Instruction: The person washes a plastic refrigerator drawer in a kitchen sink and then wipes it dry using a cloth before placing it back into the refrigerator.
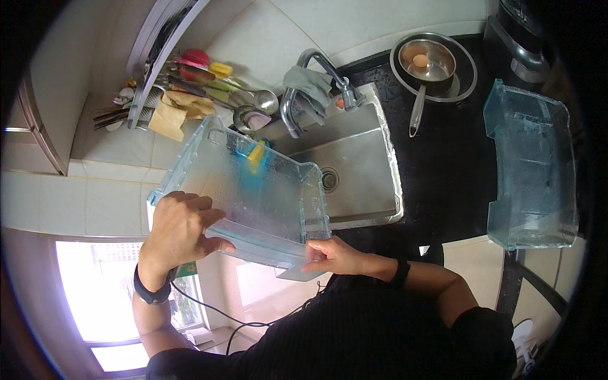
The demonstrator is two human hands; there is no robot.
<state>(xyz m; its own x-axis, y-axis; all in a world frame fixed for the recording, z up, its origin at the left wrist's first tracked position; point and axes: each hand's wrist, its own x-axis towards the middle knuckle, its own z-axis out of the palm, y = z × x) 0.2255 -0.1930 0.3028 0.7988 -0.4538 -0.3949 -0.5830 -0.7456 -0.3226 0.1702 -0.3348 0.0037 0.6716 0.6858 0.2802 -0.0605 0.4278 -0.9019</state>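
A clear, bluish plastic drawer bin [256, 209], wet on its surface, is held tilted partly over the stainless steel sink [351, 156]. My left hand [185, 228] grips its left end, fingers over the wall and thumb along the near side. At the near right corner, my right hand [335, 256] pinches the rim between thumb and fingers. Through the plastic a blue and yellow item [256, 154] shows blurred. The chrome faucet [306, 95] stands behind the sink with a grey cloth [308, 90] draped over its spout.
A second bluish plastic bin [536, 166] rests on the black counter [441, 175] at right. Behind it are a black-and-grey appliance [517, 42] and a metal basin [468, 71] holding a saucepan [420, 80] with an egg. Ladles [266, 101] and other utensils crowd the back left.
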